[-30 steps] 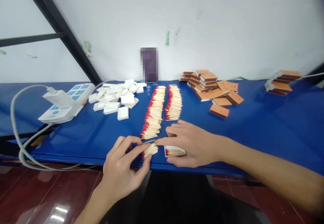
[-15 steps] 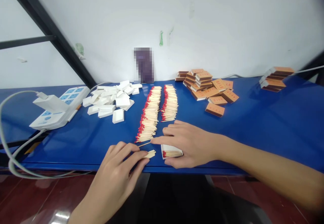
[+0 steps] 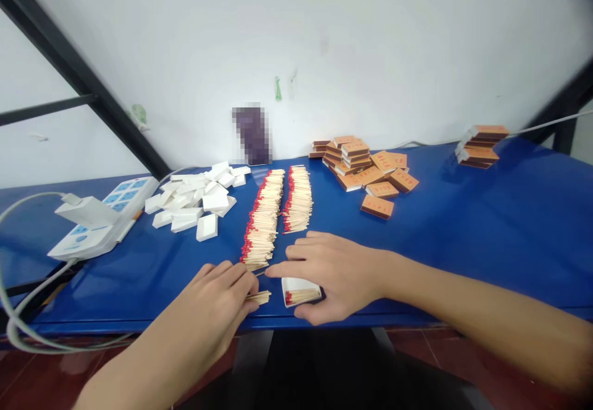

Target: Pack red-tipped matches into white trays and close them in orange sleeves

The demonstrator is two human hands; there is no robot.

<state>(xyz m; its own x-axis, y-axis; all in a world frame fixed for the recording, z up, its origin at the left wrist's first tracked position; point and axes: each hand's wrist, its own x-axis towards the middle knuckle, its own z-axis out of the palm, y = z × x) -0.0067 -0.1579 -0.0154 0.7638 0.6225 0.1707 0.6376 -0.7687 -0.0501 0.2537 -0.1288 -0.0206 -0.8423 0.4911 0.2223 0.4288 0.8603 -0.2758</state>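
My left hand (image 3: 217,302) is closed by the table's front edge, pinching a small bundle of matches (image 3: 260,297) whose pale ends stick out to the right. Its fingertips hide the heads. Beside it, my right hand (image 3: 331,277) grips a white matchbox tray (image 3: 288,284) with the thumb at the near side. Red-headed matches (image 3: 302,296) lie along the tray's near wall. The stretched right index finger touches the end of a single loose match (image 3: 260,273). Beyond the hands lie a long row of matches (image 3: 264,218) and a shorter row (image 3: 299,200).
White empty trays (image 3: 189,197) are heaped at the left, near a power strip (image 3: 109,215) with a plugged-in adapter and cables. Orange matchbox sleeves (image 3: 354,157) form a pile at centre right. More matchboxes (image 3: 482,144) stand stacked at far right. A blurred dark object (image 3: 252,135) leans on the wall.
The view has shifted, so the scene sits lower and further left. My left fingers have drawn closer over the loose match, still holding the bundle. My right hand stays on the tray.
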